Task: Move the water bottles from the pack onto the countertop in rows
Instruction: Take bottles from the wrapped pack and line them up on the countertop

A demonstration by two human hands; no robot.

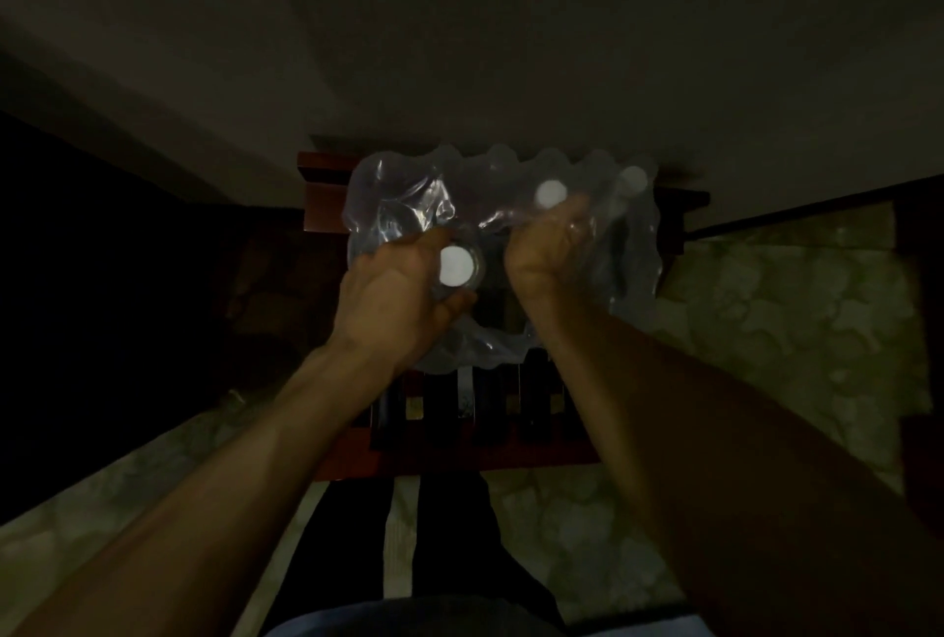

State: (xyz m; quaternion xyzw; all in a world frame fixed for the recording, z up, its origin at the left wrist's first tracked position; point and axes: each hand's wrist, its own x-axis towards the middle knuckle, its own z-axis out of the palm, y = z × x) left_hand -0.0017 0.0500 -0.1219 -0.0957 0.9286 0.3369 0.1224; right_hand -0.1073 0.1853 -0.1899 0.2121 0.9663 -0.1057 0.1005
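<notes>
Slick, crinkly plastic wrap (503,248) resists as our left hand (393,299) grips one heavy bottle (456,266) below its cap, right hand (549,248) clutching another (550,194).

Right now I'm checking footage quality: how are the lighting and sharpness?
Head view: very dim and underexposed; the white cap by the left hand looks blown out; the right hand is motion-blurred; the plastic wrap shows faint glare; edges bend from the wide lens.

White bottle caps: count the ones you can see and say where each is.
3. One cap sits at the left hand; one just above the right hand; a faint one under the plastic wrap, far right. Others may be hidden.
</notes>
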